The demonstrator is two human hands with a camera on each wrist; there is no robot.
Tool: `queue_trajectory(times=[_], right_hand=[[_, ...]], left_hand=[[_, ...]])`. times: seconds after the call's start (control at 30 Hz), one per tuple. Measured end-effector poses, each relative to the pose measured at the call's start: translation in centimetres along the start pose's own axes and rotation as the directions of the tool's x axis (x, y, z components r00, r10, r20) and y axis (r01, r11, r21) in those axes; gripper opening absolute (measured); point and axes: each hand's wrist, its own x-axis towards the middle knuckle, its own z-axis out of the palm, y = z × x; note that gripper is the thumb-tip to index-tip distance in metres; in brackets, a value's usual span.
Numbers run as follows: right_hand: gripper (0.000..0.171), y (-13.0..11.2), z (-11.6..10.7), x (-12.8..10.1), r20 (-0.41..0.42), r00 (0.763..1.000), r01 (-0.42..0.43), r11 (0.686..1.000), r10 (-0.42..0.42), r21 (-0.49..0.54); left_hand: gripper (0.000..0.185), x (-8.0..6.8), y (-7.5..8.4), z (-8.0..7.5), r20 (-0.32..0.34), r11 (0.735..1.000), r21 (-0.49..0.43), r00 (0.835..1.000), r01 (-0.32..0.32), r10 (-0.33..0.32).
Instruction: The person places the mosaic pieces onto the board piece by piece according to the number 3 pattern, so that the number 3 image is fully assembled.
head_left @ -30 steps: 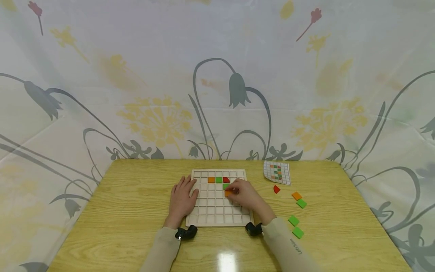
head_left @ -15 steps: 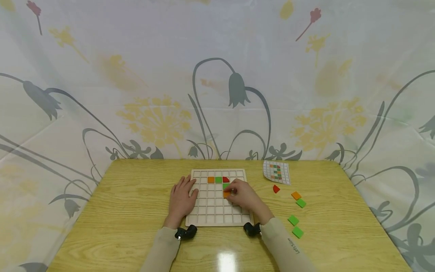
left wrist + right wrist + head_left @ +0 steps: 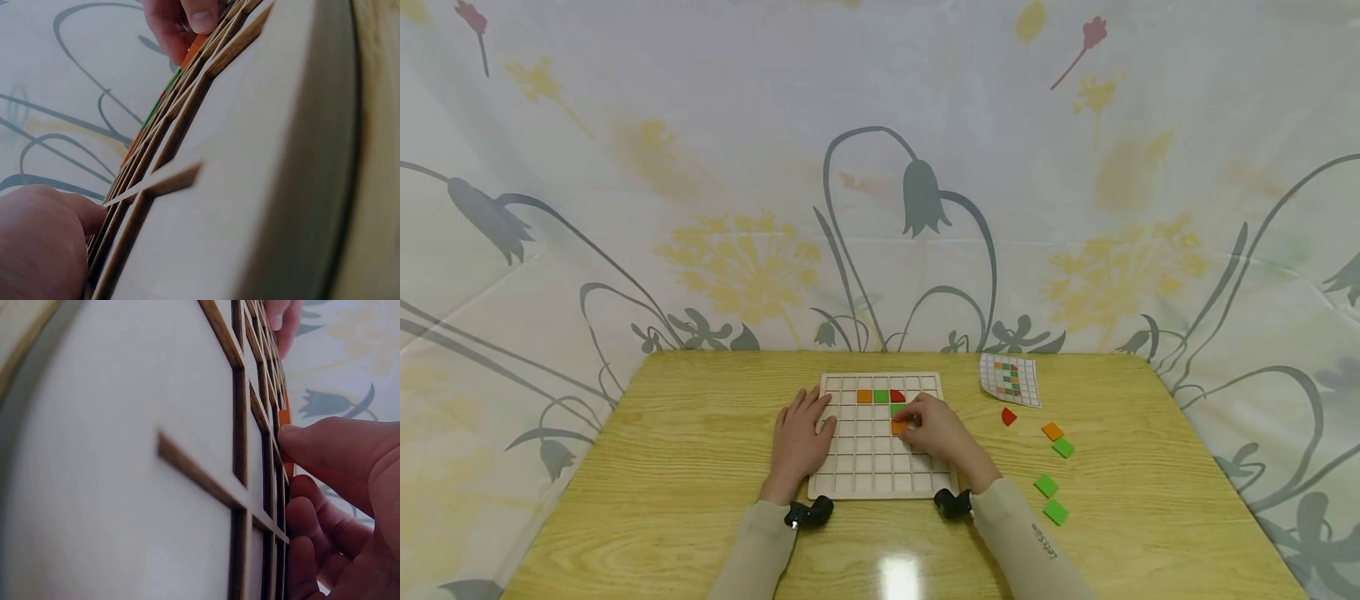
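Observation:
A white wooden grid board [image 3: 867, 482] lies on the table. My left hand [image 3: 801, 437] rests on its left edge with fingers spread. At the board's middle right, my right hand [image 3: 942, 429] pinches an orange square tile [image 3: 897, 427] at a grid cell; in the right wrist view the thumb presses on the orange tile [image 3: 284, 417]. Whether the tile lies fully flat I cannot tell. Just above it is a green tile [image 3: 897, 410], partly hidden by the fingers. The upper row holds an orange tile [image 3: 865, 397], a green tile [image 3: 882, 397] and a red quarter-round tile [image 3: 897, 396].
Right of the board lie a red quarter-round piece [image 3: 1008, 416], an orange square [image 3: 1052, 431] and several green squares [image 3: 1056, 512]. Behind them is a printed grid card [image 3: 1011, 381] with a coloured pattern. A flowered curtain [image 3: 760, 167] hangs behind the wooden table [image 3: 685, 475].
The orange tile has shifted slightly and now sits squarer with its cell, below the green tile. My right hand has moved only a little; my left hand stays on the board's edge.

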Motion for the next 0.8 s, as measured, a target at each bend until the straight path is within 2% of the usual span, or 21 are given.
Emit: queue_trajectory(times=[0.47, 0.8], right_hand=[[0.015, -0.2, 0.0, 0.2, -0.001, 1.0, -0.012, 1.0, 0.012, -0.003], [0.019, 0.9, -0.8, 0.0, 0.021, 1.0, 0.016, 0.992, -0.019, 0.122]], left_hand=[[0.044, 0.1, -0.3, 0.2, 0.001, 1.0, 0.01, 1.0, -0.005, 0.005], [0.044, 0.3, -0.6, 0.4, 0.006, 1.0, 0.005, 1.0, -0.008, 0.007]])
